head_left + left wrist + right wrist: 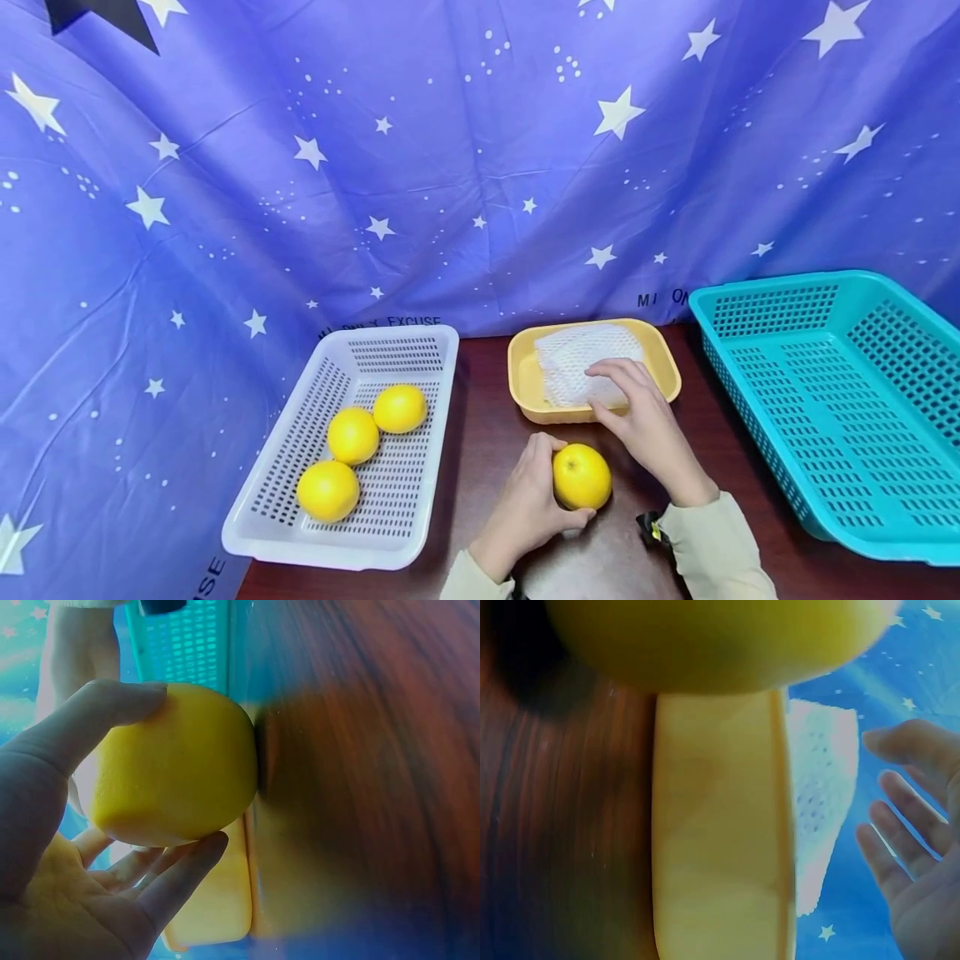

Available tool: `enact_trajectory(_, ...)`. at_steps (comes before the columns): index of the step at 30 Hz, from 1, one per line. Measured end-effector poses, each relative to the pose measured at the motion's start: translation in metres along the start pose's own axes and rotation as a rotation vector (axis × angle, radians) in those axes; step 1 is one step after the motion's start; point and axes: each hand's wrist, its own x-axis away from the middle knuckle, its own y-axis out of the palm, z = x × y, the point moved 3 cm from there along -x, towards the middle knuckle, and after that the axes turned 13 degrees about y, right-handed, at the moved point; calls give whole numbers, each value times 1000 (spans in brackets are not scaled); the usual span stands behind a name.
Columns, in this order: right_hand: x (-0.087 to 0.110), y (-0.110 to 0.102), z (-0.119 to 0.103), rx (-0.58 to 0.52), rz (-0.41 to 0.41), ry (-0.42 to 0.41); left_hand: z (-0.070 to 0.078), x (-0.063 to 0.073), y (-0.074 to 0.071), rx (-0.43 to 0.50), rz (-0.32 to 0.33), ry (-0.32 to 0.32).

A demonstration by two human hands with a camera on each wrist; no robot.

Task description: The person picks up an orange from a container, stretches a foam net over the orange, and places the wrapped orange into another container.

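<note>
Thumb and fingers of my left hand (527, 498) grip a round yellow orange (582, 477) from its left side, low over the table in front of the small yellow tray (519, 392). In the left wrist view, the thumb lies across one side of the orange (180, 769) and the fingertips meet the other. My right hand (643, 421) hovers over the tray's near right edge with its fingers spread, holding nothing. White foam netting sleeves (581, 358) lie in the tray, partly hidden behind that hand; the right wrist view shows the netting (821, 787) rising above the tray's rim.
A white perforated basket (397, 533) on the left holds three more yellow oranges (353, 435). At the right stands a large teal basket (806, 392). Behind everything hangs a blue curtain (450, 150) with white stars. The dark wooden table (480, 392) has a glossy top.
</note>
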Motion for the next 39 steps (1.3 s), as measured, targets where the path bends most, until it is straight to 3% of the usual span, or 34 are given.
enact_trajectory(9,-5,9,7,117,51,-9,3,1,1,-5,-7,-15)
enact_trajectory(15,-4,13,9,130,87,8,3,0,0,-8,-8,-23)
enact_trajectory(24,-3,13,8,99,146,16,3,1,1,-12,-14,-20)
enact_trajectory(33,-5,5,4,4,280,-40,2,0,-1,-8,-13,-19)
enact_trajectory(39,-5,0,1,-49,307,-56,0,0,-2,6,-27,-26)
